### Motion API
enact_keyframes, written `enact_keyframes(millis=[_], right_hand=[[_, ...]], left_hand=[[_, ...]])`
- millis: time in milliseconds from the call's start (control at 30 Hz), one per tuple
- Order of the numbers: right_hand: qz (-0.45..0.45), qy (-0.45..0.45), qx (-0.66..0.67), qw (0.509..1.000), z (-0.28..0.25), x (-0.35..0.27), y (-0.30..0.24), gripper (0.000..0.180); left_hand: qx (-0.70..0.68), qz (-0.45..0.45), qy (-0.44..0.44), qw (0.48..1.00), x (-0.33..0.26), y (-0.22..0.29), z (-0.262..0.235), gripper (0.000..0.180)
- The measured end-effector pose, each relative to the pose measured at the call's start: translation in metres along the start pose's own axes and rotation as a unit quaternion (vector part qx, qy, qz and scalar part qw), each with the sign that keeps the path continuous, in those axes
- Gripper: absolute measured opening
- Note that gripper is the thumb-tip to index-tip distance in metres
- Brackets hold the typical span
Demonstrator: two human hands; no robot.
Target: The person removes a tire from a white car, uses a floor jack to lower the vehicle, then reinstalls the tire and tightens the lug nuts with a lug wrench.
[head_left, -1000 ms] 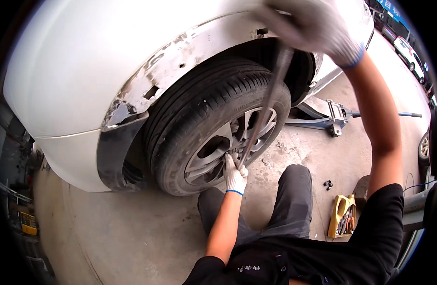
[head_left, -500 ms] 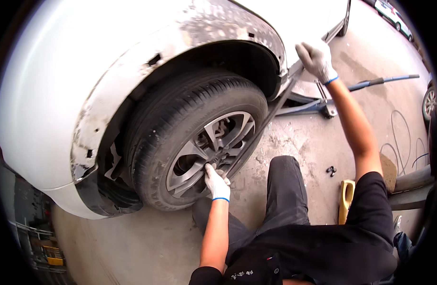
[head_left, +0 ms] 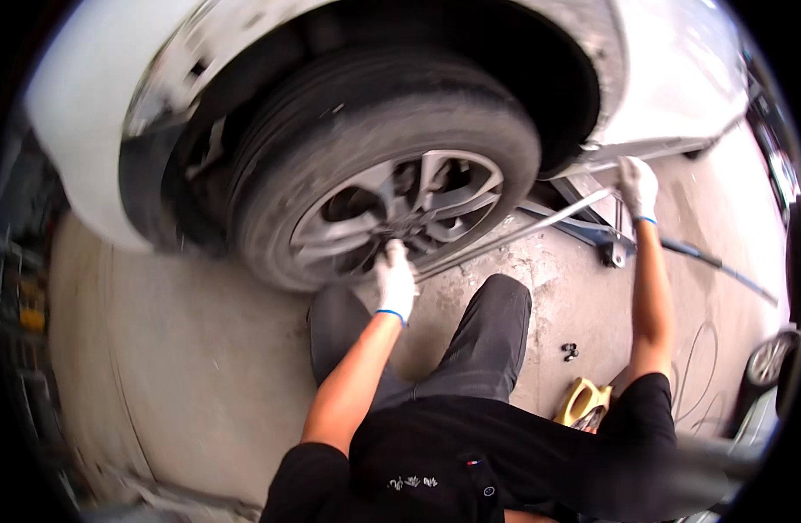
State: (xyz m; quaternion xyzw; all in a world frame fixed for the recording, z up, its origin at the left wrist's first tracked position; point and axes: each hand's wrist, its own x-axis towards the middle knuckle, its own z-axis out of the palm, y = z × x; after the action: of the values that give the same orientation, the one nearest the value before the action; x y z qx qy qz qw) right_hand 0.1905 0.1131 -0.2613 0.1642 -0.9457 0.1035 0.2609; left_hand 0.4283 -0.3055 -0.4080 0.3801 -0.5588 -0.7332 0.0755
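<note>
A car wheel [head_left: 274, 202] with a multi-spoke silver rim fills the middle of the head view, under the arch of a white car. Both my hands wear pale work gloves with blue cuffs. My left hand [head_left: 396, 281] is closed around the near end of a long metal wrench bar [head_left: 544, 224], just below the wheel's hub. Its fingers hide the wrench head, so I cannot tell how it sits on a nut. Out to the right, with the arm stretched, my right hand [head_left: 638, 186] grips the bar's far end. The bar slants up to the right across the tyre's edge.
Behind my right hand, a blue floor jack [head_left: 583, 228] stands by the car's sill, its long handle [head_left: 719, 268] reaching right. Small dark nuts [head_left: 570, 351] and a yellow tool [head_left: 583, 403] lie on the concrete near my right arm. A thin hose [head_left: 707, 375] curls farther right.
My right hand has swung its end of the bar downward, from a steep slant to a shallower one. My left hand stays near the hub. The whole view has shifted and turned.
</note>
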Motion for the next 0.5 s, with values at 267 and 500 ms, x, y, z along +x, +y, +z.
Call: enact_keyframes(millis=[267,500], right_hand=[[-0.167,0.095,-0.059,0.98,-0.115,0.018,-0.105,0.024],[-0.321,0.151,-0.002,0.935,-0.181,0.066,-0.261,0.022]], left_hand=[[-0.026,-0.057,-0.039,0.997,0.005,-0.061,-0.018,0.052],[-0.174,-0.092,-0.076,0.977,0.052,-0.05,-0.016,0.045]])
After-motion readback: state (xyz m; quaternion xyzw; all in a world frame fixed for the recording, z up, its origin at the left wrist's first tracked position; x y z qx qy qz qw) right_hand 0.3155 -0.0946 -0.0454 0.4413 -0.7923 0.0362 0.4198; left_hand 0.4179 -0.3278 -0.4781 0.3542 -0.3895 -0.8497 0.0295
